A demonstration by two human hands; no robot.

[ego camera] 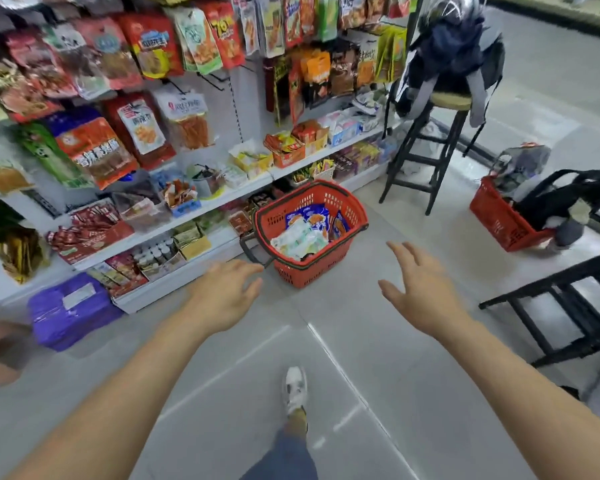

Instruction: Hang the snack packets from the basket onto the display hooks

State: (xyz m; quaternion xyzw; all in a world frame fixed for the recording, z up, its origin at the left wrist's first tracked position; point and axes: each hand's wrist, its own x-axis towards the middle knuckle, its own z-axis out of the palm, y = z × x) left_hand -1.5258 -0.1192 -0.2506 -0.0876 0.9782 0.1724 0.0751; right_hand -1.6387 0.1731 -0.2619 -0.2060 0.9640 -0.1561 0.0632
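Short of basket w/ packets, L hand, R hand spread, empty; stool beyond.

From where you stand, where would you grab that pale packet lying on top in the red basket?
Probably by its near edge, from above. The pale packet lies on top of the blue packets inside the red basket, whose walls block any sideways approach. The right hand, open and empty, could drop in and pinch that edge between thumb and fingers.
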